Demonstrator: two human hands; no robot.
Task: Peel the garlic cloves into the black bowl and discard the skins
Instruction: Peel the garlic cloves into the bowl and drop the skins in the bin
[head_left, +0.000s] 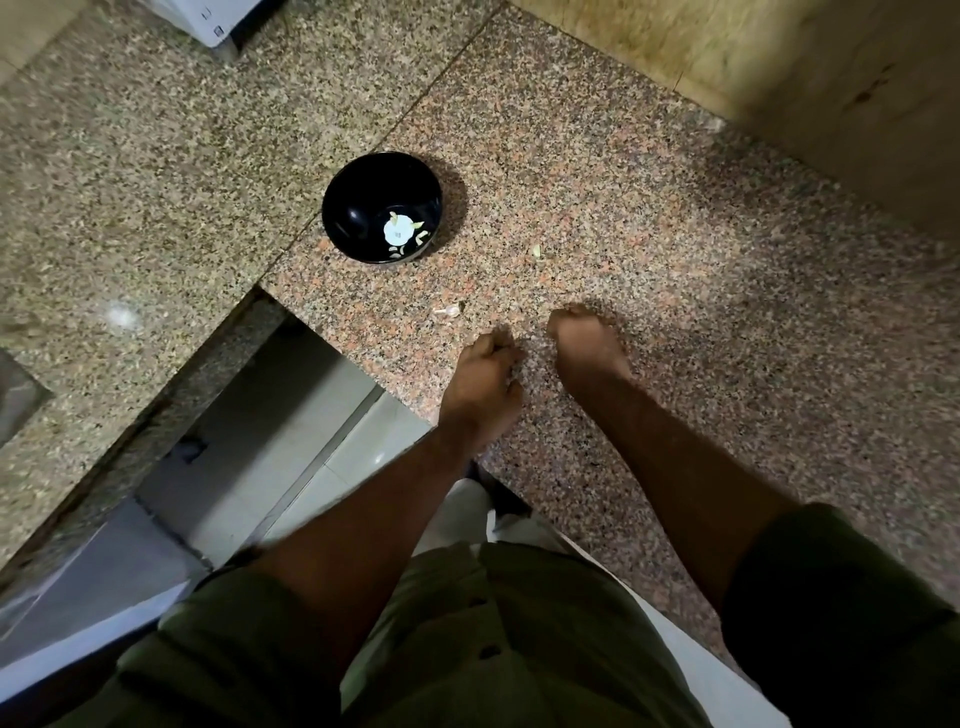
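A white box (208, 21) sits far back on the speckled worktop (675, 260). The black bowl (358, 208) holds garlic cloves (418, 236) and a white sticker. A bit of skin (447, 310) lies near it. The left hand (488, 374) and right hand (584, 343) curl up; I cannot tell what they hold.

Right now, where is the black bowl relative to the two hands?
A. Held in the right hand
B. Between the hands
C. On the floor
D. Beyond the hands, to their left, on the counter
D: the bowl sits on the counter, apart from the left hand and right hand.
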